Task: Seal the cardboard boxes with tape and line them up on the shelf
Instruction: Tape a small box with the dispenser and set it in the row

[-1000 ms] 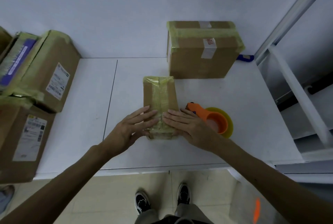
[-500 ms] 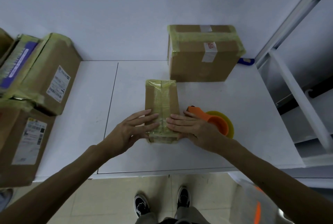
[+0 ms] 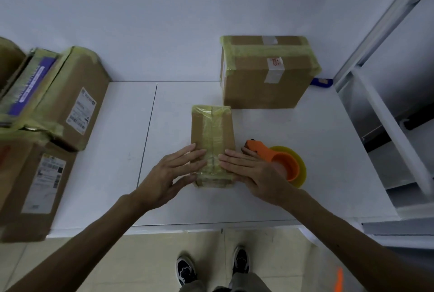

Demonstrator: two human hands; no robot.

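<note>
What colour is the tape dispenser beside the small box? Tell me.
Orange tape dispenser, with a yellowish tape roll on it; clearest in the head view.

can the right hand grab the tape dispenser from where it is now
Probably yes. The right hand lies flat on the small box, holding nothing, and the tape dispenser sits on the table directly beside it, its orange handle next to the fingers with nothing between them.

Flat hands (image 3: 212, 174) on taped box (image 3: 213, 136)
</note>
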